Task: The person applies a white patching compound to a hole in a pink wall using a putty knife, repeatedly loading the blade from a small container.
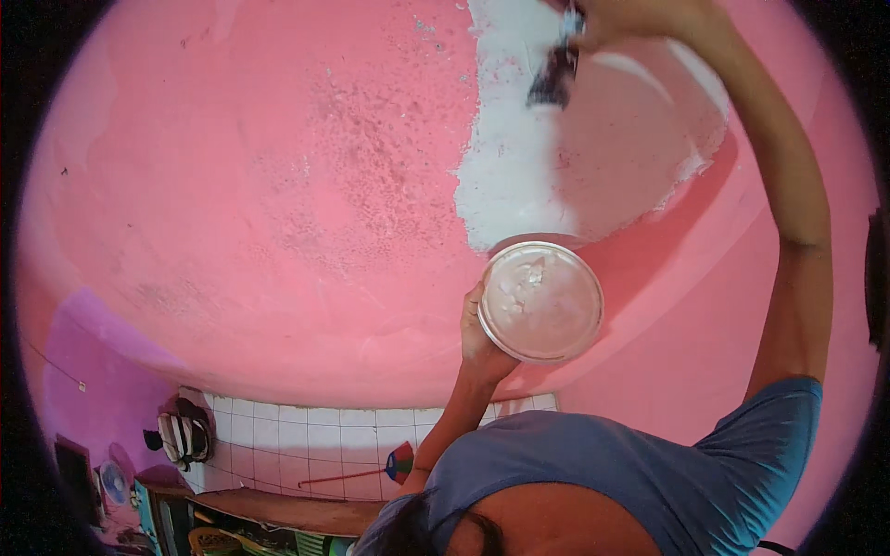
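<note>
My left hand (481, 341) grips a round white tub (588, 347) by its side, in front of the lower edge of the white patch. Pale, thick paint (547, 315) with a few lumps near the middle shows inside it. Raised at the top of the view, my right hand (623, 20) is closed round the handle of a paintbrush (555, 76). Its dark bristles point down toward the white-painted patch (513, 157) on the pink wall (232, 213). Slight blur and shadow leave it unclear whether the bristles touch the wall.
Rough, flaking spots (371, 148) mark the pink wall left of the white patch. Down at the lower left are a white tiled surface (315, 434), a broom (397, 463), a bundle of cloth or bags (185, 435), a fan (114, 482) and a brown ledge (287, 508).
</note>
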`<move>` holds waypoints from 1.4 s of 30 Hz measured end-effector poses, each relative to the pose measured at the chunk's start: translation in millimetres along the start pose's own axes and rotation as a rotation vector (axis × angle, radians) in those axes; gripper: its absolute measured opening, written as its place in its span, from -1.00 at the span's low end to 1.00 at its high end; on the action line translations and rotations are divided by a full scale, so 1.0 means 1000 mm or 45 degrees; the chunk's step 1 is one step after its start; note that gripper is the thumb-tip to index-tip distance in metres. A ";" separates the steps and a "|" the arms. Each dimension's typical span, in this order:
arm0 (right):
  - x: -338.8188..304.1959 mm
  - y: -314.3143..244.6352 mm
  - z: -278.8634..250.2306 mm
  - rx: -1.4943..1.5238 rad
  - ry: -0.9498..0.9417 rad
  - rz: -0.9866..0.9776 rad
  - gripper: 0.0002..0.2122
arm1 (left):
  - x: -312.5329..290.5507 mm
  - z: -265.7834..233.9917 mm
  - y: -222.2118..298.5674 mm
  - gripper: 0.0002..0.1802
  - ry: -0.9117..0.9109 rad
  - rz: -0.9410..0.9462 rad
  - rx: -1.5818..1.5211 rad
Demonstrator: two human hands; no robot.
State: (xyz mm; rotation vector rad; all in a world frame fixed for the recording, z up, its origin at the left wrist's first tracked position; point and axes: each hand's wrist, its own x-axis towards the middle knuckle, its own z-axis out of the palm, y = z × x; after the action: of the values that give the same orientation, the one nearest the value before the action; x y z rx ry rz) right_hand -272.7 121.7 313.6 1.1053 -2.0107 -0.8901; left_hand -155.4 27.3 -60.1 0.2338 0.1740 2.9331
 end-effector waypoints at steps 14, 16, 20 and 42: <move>-0.019 -0.006 -0.011 -0.014 -0.025 -0.015 -0.78 | 0.002 0.002 -0.001 -0.41 -0.060 -0.037 0.024; -0.020 -0.026 0.009 -0.003 -0.086 -0.129 -0.82 | 0.004 0.004 -0.002 -0.41 -0.073 -0.033 0.057; -0.023 -0.031 0.000 0.041 -0.143 -0.095 -0.80 | 0.004 0.004 -0.002 -0.43 -0.061 -0.035 0.036; -0.016 0.022 -0.037 0.119 -0.107 0.107 -0.72 | 0.006 0.014 -0.004 -0.43 -0.025 -0.082 -0.006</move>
State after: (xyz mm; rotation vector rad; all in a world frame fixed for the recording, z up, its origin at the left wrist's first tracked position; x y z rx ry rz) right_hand -245.3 135.1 347.8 1.0407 -2.1708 -0.8188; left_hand -158.0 33.3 -46.4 0.2511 0.1686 2.8659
